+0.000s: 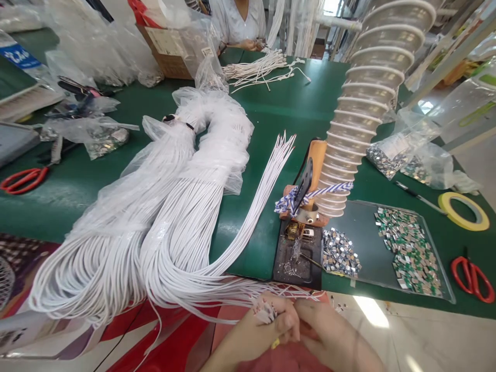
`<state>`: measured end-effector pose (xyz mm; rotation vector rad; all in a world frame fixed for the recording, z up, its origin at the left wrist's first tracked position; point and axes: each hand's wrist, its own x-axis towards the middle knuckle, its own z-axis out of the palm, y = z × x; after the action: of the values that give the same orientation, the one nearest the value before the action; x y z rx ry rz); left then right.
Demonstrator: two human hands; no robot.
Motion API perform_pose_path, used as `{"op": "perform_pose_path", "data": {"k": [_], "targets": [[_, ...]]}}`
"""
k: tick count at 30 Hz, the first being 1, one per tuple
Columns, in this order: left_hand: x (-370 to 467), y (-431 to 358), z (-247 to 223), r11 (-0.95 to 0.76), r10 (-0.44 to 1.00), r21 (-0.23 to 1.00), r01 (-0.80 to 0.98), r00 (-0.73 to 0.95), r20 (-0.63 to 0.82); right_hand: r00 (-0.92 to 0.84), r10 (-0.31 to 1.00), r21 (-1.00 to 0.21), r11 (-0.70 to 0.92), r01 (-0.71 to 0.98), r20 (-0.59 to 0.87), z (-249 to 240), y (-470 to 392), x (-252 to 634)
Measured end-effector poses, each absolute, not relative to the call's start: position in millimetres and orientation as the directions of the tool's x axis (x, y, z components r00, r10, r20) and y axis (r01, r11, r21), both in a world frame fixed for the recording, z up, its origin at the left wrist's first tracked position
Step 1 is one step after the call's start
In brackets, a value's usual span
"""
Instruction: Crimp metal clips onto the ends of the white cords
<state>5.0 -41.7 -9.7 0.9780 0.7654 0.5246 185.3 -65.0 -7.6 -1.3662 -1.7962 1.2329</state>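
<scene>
At the bottom of the view my left hand (267, 325) is closed round a bunch of white cables, whose cut ends (264, 312) stick out above its thumb. My right hand (312, 323) presses against it from the right with curled fingers; what they hold is hidden. Long white cables (182, 248) lie in thick looped bundles on the green table, partly wrapped in clear plastic. One loose bunch (263, 191) curves off to the right with its tips pointing away. Further cable ends (298, 292) lie along the table edge behind my hands.
A soldering stand (298, 253) sits below a ribbed extraction hose (362, 103). Right of it, a tray (368, 248) holds small metal connectors and green boards. Yellow tape (464, 211) and red-handled scissors (471, 278) lie farther right. Across the table sits another person (238, 23).
</scene>
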Motion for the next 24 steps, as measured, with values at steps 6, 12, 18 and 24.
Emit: {"op": "perform_pose_path", "data": {"k": [6, 12, 18, 24], "targets": [[18, -47, -12, 0.626, 0.605, 0.779, -0.036, 0.653, -0.456, -0.223, 0.974, -0.851, 0.075, 0.52, -0.05, 18, -59, 192], [19, -45, -7, 0.527, 0.631, 0.85, -0.003, 0.671, -0.389, -0.261, 0.963, -0.874, 0.178, 0.451, 0.062, 6, -63, 178], [12, -43, -10, 0.439, 0.796, 0.899, 0.015, 0.458, -0.396, -0.103, 0.994, -0.905, 0.021, 0.425, -0.026, 6, -64, 181], [7, -42, -16, -0.08, 0.895, 0.994, 0.079, 0.445, 0.036, -0.066, 0.953, -0.937, -0.277, 0.211, -0.296, -4, -66, 181]]}}
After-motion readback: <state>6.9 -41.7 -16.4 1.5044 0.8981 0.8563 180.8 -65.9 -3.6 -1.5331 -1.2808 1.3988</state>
